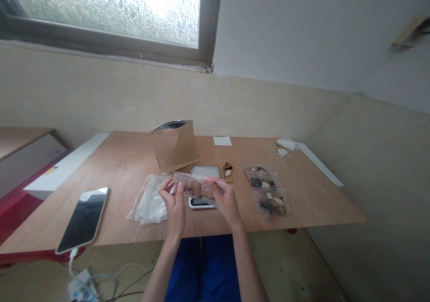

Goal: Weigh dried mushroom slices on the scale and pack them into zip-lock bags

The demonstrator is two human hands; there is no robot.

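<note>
Between my two hands is a clear zip bag [195, 188] with brown dried pieces inside, held above a small digital scale [204, 172] that it partly hides. My left hand [174, 200] pinches the bag's left end. The right end, near the pinkish zip strip, is gripped by my right hand [225, 199]. Just left of my left hand lies a pile of clear plastic bags [148, 203]. Beyond the scale, to the right, are some loose dried pieces [228, 173], brown and cream. Farther right, several filled zip bags [270, 201] overlap in a row, holding dark and pale pieces.
A brown paper pouch [174, 147] stands with its top open behind the scale. A phone [83, 219] on a charging cable lies at the table's left edge. White paper [222, 141] and crumpled white scraps [285, 145] are at the back. Cables and a power strip [82, 286] sit below.
</note>
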